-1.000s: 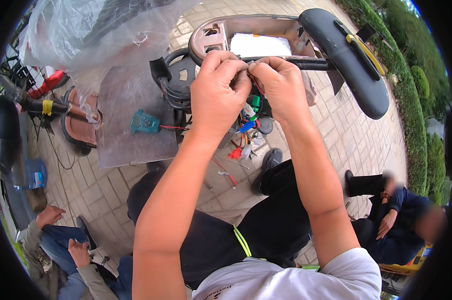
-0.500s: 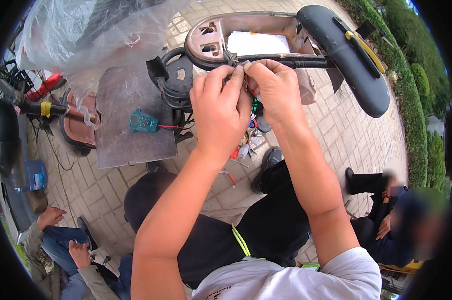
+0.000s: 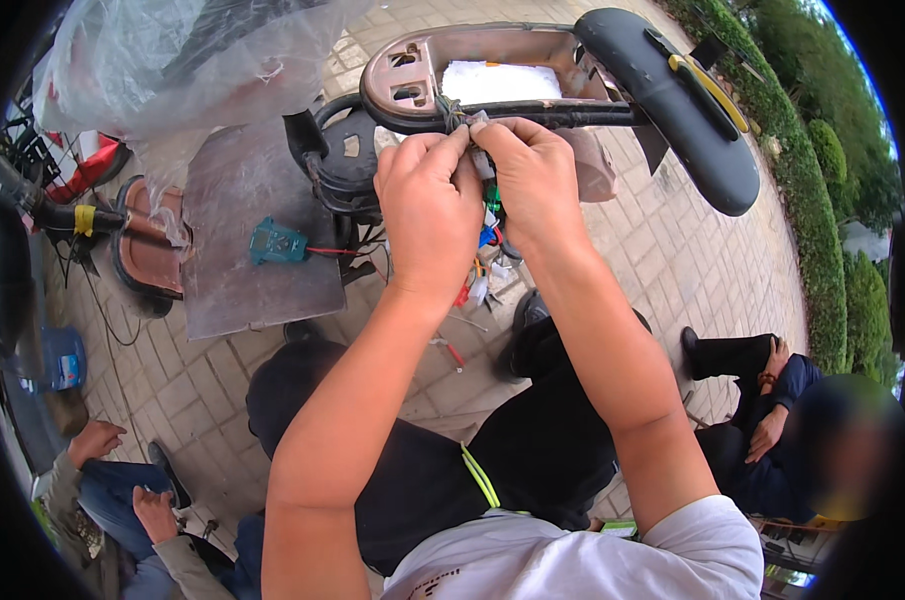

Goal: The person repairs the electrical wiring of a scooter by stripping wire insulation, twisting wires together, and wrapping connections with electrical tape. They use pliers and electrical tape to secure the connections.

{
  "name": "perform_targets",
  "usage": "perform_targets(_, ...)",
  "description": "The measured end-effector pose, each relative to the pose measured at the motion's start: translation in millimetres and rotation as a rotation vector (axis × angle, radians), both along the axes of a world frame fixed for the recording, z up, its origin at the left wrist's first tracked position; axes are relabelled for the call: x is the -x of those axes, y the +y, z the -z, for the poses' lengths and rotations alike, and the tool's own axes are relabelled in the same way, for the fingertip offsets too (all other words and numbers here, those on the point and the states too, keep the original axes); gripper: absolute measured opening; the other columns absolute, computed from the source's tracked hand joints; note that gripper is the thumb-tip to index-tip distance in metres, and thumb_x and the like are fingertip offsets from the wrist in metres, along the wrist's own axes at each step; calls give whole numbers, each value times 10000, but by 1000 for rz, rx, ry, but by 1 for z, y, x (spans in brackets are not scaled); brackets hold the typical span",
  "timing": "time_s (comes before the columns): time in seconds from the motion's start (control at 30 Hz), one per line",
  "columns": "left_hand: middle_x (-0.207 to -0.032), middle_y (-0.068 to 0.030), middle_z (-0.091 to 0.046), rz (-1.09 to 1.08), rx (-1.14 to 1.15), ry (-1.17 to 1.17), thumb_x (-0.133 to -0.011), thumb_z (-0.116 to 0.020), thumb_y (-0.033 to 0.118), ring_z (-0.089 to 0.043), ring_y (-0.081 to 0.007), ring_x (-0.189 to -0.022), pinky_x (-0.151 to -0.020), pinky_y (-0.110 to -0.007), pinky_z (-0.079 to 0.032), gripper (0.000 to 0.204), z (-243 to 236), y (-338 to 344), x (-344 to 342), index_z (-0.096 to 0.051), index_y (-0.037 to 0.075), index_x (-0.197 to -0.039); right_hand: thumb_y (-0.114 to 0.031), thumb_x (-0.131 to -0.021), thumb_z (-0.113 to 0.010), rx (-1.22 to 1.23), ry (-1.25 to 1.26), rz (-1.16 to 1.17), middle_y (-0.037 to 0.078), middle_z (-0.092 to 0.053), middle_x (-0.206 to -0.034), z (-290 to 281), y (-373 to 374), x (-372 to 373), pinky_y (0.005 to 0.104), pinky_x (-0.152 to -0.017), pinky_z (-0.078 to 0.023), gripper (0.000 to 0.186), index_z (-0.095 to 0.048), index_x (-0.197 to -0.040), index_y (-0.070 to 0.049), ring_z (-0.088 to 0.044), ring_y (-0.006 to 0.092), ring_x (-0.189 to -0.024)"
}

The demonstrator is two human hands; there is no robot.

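Note:
In front of the vehicle's brown seat compartment (image 3: 400,70), both my hands are pinched together at a bundle of thin wires (image 3: 452,108). My left hand (image 3: 427,200) closes thumb and forefinger on the wires from the left. From the right, my right hand (image 3: 532,180) grips them close to the left fingertips. The exact wire ends are hidden by my fingers. Between the hands hang wires with a green connector (image 3: 492,197) and a blue connector (image 3: 489,236). Lower down, a white connector (image 3: 479,290) dangles with other coloured plugs.
A teal multimeter (image 3: 277,243) lies on a flat brown board (image 3: 262,300) at left. The tilted black seat (image 3: 672,115) carries a yellow-handled tool (image 3: 714,92). Clear plastic sheeting (image 3: 172,80) hangs at upper left. People sit at lower left and right on the paving.
The view has shifted, so the vehicle and board appear slightly further left. My hands stay pinched at the wires; more of a pale piece shows between them. The person at right has shifted their hands.

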State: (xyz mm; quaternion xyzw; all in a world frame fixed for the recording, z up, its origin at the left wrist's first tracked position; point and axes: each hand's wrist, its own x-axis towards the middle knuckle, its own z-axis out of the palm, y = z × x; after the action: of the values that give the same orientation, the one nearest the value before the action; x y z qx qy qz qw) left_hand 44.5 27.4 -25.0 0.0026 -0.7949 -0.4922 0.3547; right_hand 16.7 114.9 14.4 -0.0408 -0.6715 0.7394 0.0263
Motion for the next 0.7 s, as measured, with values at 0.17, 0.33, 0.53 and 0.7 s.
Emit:
perform_targets(0.17, -840, -141, -678, 66, -109, -81, -866, -642, 88, -600, -317, -843, -811, -417, -471, 167, -13, -10, 0, -750, 13, -969, -113, -861, -658, -142, 53, 3, 18, -630, -732, -4, -3, -2, 250, -523, -403, 172, -691, -854, 56, -507, 64, -627)
perform_targets(0.33, -805, -136, -699, 214, -359, -241, -876, -645, 119, -641, -212, -713, -691, -340, -504, 220, -14, -19, 5, -738, -30, -1007, -116, -855, -664, -273, 130, -53, 17, -653, -745, -8, 4, 4, 236, -563, -424, 184, -704, -868, 63, -521, 55, -657)
perform_targets(0.53, -768, -48, -699, 370, -568, -309, -909, -644, 130, -564, -57, -663, -605, -253, -466, 252, -15, -22, 7, -724, -64, -1050, -104, -857, -681, -316, 185, -118, 39, -677, -774, -8, 16, 11, 244, -616, -460, 184, -704, -918, 68, -549, 69, -685)
perform_targets(0.7, -894, -45, -709, 464, -657, -349, -932, -641, 114, -601, -72, -784, -707, -240, -480, 247, -12, -25, 11, -709, -64, -1088, -97, -878, -680, -602, 430, -243, 93, -686, -765, -10, 28, 20, 308, -659, -499, 176, -681, -947, 65, -586, 125, -693)
